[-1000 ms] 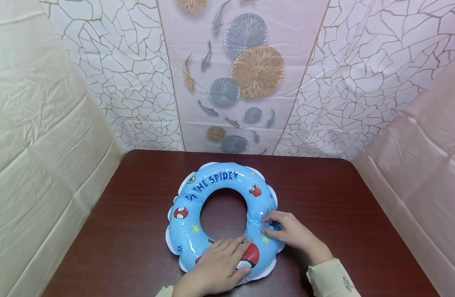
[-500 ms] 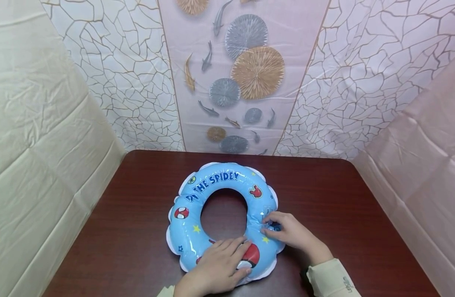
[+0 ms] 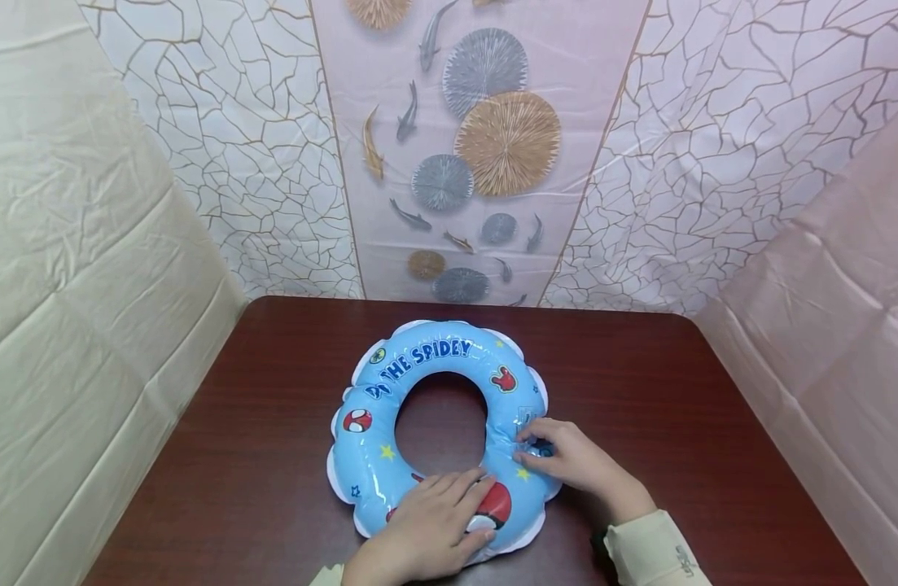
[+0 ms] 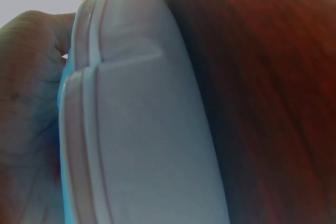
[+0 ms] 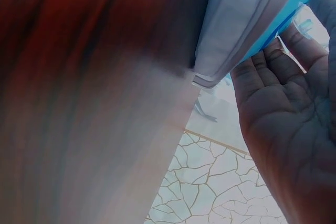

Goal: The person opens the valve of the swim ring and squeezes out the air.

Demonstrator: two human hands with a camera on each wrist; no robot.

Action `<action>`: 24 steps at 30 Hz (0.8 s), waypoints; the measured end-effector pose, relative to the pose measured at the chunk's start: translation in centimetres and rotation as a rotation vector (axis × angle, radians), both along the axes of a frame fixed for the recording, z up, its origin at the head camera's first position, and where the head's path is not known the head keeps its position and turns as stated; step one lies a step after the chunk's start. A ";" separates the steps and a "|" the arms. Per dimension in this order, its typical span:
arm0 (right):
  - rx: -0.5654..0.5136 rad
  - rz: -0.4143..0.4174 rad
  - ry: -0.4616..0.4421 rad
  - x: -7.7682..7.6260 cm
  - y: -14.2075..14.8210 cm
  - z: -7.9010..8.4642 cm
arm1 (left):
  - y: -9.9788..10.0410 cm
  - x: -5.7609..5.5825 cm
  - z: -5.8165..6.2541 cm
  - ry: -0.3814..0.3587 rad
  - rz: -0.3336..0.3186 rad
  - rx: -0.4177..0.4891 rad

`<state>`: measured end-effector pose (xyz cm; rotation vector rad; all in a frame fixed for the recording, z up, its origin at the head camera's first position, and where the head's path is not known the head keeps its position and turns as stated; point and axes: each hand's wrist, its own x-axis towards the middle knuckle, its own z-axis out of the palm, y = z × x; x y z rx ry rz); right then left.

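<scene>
The ring point(image 3: 368, 476) lies flat on the counter point(image 3: 639, 382), beneath and between the two hands, its far part reaching well beyond them. The left hand point(image 3: 430, 525) rests on its near part, released, fingers extended over the blue surface and partly covering a red print. The right hand point(image 3: 576, 460) is at the ring's right side, thumb and fingers bent with their tips on the blue; the right wrist view shows a clear piece point(image 5: 304, 26) beside the fingers, but I cannot tell whether they pinch it. Compared with half a second ago, the ring and both hands keep the same places and poses, with no visible change.
</scene>
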<state>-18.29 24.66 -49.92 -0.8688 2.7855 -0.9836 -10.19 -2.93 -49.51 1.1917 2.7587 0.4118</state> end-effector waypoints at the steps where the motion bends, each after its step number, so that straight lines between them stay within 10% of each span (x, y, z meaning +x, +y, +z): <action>1: 0.000 0.001 -0.001 0.0 0.0 0.0 | 0.0 0.0 0.0 0.000 0.000 0.000; 24: 0.011 -0.001 -0.011 -0.1 0.0 -0.3 | -0.1 -0.1 -0.5 0.053 -0.016 0.017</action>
